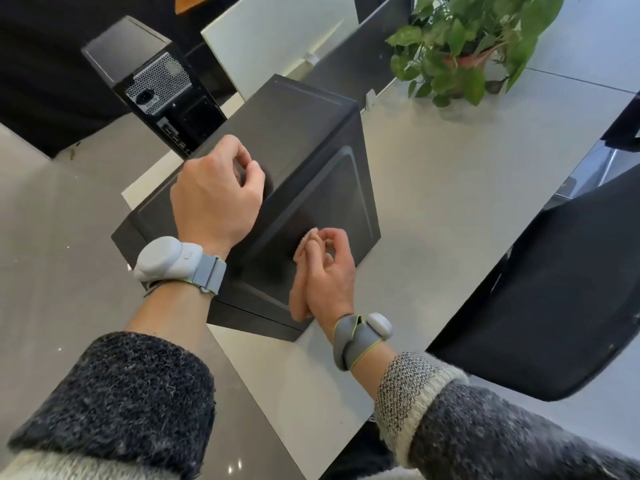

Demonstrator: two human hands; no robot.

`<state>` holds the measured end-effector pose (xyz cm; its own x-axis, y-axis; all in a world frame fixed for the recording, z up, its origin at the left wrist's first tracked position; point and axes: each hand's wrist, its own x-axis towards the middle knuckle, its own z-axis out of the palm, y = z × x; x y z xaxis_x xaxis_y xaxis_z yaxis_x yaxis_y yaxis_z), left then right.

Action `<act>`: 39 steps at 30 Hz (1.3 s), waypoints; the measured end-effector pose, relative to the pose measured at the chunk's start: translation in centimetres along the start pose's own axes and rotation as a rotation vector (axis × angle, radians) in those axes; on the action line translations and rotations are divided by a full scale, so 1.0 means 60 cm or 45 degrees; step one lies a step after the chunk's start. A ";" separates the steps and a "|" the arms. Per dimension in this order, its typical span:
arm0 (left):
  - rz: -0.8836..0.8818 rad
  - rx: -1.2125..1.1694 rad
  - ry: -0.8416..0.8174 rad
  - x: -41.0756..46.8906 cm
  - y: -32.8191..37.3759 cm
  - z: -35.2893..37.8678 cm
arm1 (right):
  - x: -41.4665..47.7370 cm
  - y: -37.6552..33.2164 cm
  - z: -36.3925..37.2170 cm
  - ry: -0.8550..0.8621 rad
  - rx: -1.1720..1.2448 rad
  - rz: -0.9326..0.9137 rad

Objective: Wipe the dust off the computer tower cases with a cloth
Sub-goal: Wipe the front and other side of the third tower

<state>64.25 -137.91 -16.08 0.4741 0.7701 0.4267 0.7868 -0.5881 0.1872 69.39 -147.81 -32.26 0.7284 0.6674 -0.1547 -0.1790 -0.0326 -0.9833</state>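
While the right hand (332,271) pinches a pink cloth (300,299) against the side of the black computer tower case (304,133) on the white desk (450,174), the left hand (218,195) is curled above its top.

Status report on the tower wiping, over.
Left hand curled over tower top. Right hand holds cloth against tower's side panel. Nothing blocking; plant and chair sit apart.
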 end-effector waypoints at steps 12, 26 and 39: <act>0.002 -0.025 0.008 0.003 -0.008 0.003 | 0.006 0.018 -0.006 -0.069 -0.078 -0.015; -0.035 -0.061 0.002 0.006 -0.008 0.007 | 0.052 0.007 -0.033 -0.074 -0.247 -0.063; -0.028 -0.034 0.011 0.007 -0.013 0.010 | 0.076 0.011 -0.043 -0.030 -0.220 -0.044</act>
<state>64.11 -136.96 -16.58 0.4535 0.7807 0.4299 0.7861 -0.5776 0.2198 74.29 -146.72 -33.85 0.7164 0.6873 -0.1201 -0.0361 -0.1354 -0.9901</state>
